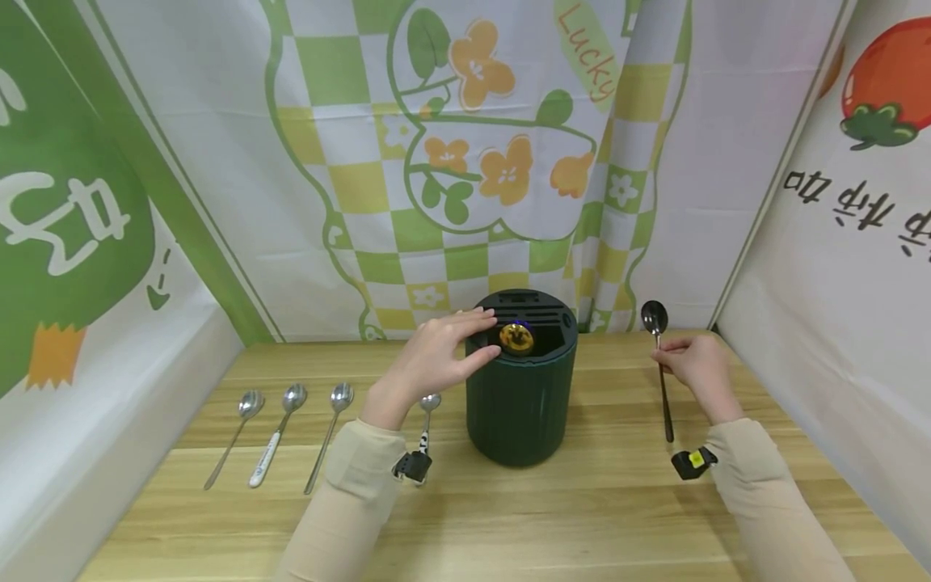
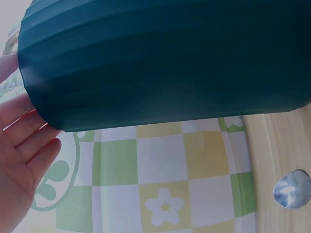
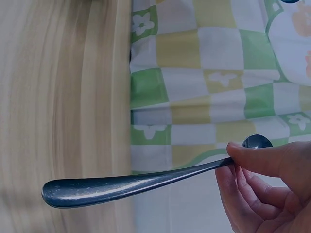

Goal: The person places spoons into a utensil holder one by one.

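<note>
A dark green ribbed utensil holder (image 1: pixel 520 412) stands upright on the table, its black top holding slots and one wide opening. My left hand (image 1: pixel 436 356) rests at the top's left edge, fingers extended over it and thumb apart. The left wrist view shows the holder's side (image 2: pixel 165 68) with the fingertips right at its rim. In the opening sits a shiny, round gold-coloured piece (image 1: pixel 516 339). To the right, my right hand (image 1: pixel 698 368) pinches a black spoon (image 1: pixel 664 396) near its neck, bowl up and handle hanging down. The right wrist view shows the spoon's handle (image 3: pixel 121 189) and thumb.
Left of the holder, several silver spoons lie in a row on the wooden table (image 1: pixel 494 525), one with a white handle (image 1: pixel 265 457). Another, with a patterned handle (image 1: pixel 424 440), is partly hidden by my left wrist. A printed cloth (image 1: pixel 451 267) hangs behind.
</note>
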`<state>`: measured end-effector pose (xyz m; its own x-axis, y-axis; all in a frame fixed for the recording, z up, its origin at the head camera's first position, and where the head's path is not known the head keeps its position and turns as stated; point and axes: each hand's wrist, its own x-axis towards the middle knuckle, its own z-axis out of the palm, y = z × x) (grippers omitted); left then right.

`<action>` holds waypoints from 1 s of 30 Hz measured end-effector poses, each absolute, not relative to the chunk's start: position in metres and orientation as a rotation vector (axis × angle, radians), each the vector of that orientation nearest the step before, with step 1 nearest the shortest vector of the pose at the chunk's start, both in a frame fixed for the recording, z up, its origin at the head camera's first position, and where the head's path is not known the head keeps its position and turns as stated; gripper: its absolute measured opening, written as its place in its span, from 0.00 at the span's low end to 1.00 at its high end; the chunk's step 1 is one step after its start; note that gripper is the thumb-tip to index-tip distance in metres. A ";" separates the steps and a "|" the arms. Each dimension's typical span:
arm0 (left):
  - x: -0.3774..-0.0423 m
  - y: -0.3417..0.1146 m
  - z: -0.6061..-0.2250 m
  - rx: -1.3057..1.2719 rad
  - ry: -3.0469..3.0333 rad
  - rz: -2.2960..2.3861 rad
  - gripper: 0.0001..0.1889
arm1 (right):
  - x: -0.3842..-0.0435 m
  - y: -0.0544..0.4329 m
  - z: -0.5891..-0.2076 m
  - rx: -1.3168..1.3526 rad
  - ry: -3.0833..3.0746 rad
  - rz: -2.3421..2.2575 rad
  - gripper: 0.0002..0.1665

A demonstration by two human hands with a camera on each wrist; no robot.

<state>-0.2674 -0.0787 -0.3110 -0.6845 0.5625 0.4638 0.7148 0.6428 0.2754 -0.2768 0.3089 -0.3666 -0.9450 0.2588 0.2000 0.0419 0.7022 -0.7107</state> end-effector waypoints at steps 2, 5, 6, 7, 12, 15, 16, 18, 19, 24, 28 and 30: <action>-0.268 -0.079 -0.311 -1.021 -2.528 -0.636 0.27 | -0.276 0.307 -0.365 -0.214 -2.625 1.056 0.17; -0.268 -0.078 -0.311 -1.016 -2.535 -0.633 0.27 | -0.275 0.305 -0.363 -0.175 -2.620 1.023 0.17; -0.268 -0.078 -0.311 -1.015 -2.537 -0.633 0.27 | -0.275 0.304 -0.362 -0.166 -2.617 1.016 0.17; -0.268 -0.078 -0.311 -1.014 -2.540 -0.633 0.27 | -0.275 0.303 -0.361 -0.164 -2.615 1.010 0.16; -0.267 -0.078 -0.310 -1.011 -2.549 -0.628 0.27 | -0.273 0.298 -0.356 -0.154 -2.596 1.008 0.16; -0.267 -0.078 -0.310 -1.013 -2.546 -0.624 0.27 | -0.271 0.295 -0.353 -0.142 -2.589 1.001 0.16; -0.267 -0.078 -0.310 -1.014 -2.544 -0.623 0.27 | -0.271 0.294 -0.352 -0.138 -2.589 0.987 0.17; -0.267 -0.078 -0.311 -1.014 -2.541 -0.623 0.27 | -0.270 0.293 -0.351 -0.131 -2.588 0.972 0.17; -0.267 -0.078 -0.311 -1.014 -2.540 -0.625 0.27 | -0.270 0.292 -0.350 -0.127 -2.590 0.957 0.17; -0.268 -0.078 -0.311 -1.019 -2.531 -0.626 0.27 | -0.268 0.288 -0.345 -0.114 -2.588 0.947 0.19; -0.268 -0.078 -0.311 -1.022 -2.529 -0.622 0.27 | -0.267 0.285 -0.342 -0.100 -2.572 0.955 0.19; -0.268 -0.078 -0.311 -1.022 -2.530 -0.622 0.27 | -0.266 0.283 -0.340 -0.092 -2.565 0.951 0.19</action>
<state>-0.2682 -0.0782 -0.3109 -0.6830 0.5663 0.4614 0.7157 0.6451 0.2677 -0.2656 0.2833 -0.3403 -0.9171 0.1974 0.3463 -0.0761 0.7661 -0.6382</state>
